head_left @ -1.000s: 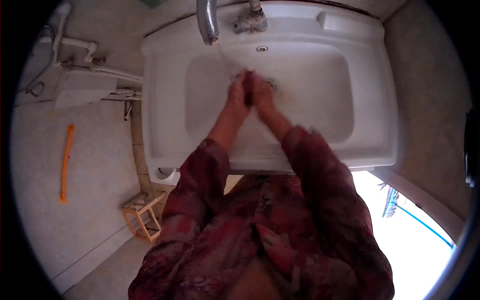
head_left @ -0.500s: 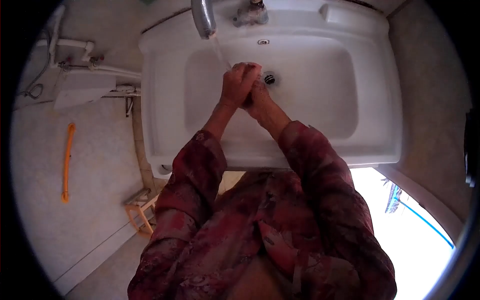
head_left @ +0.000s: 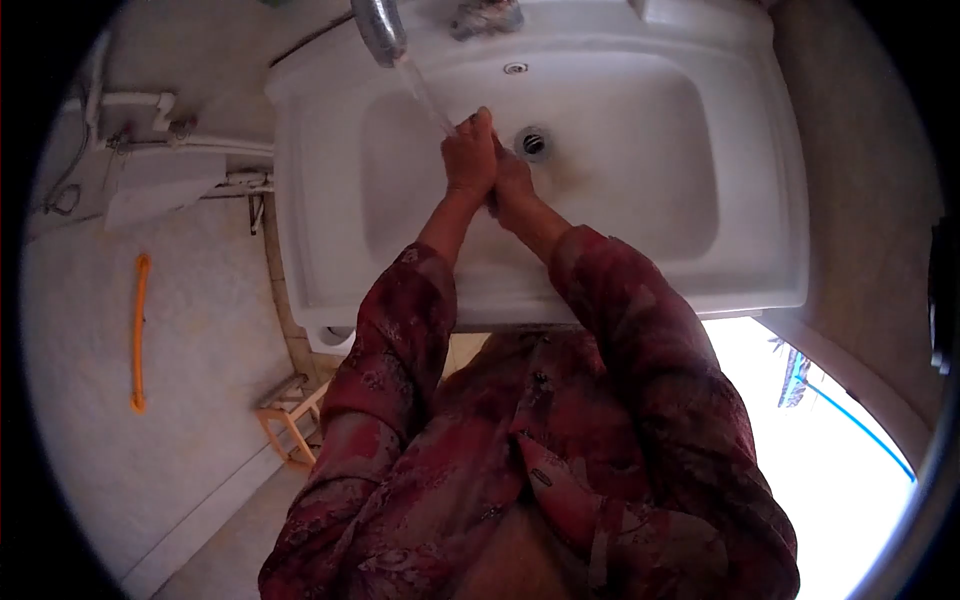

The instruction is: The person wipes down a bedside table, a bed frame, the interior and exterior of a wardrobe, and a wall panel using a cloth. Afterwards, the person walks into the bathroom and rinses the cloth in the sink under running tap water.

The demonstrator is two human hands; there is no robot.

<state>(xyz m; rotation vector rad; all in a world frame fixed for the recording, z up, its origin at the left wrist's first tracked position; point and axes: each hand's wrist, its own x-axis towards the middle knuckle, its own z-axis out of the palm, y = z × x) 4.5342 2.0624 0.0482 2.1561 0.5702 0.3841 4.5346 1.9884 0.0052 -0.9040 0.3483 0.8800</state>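
Water runs from the metal faucet in a thin stream that reaches my hands over the white sink. My left hand is pressed against my right hand, its fingers closed; whether anything lies between them is hidden. The drain is just right of the hands. Both forearms come out of dark red patterned sleeves.
A corroded valve stands behind the basin. White pipes run along the left wall, near an orange bar. A small wooden stool is at the lower left, and bright light comes from the lower right.
The hands have shifted against each other, with the left hand now more upright. The faucet and sink sit slightly higher and further left in view, and the drain shows more clearly.
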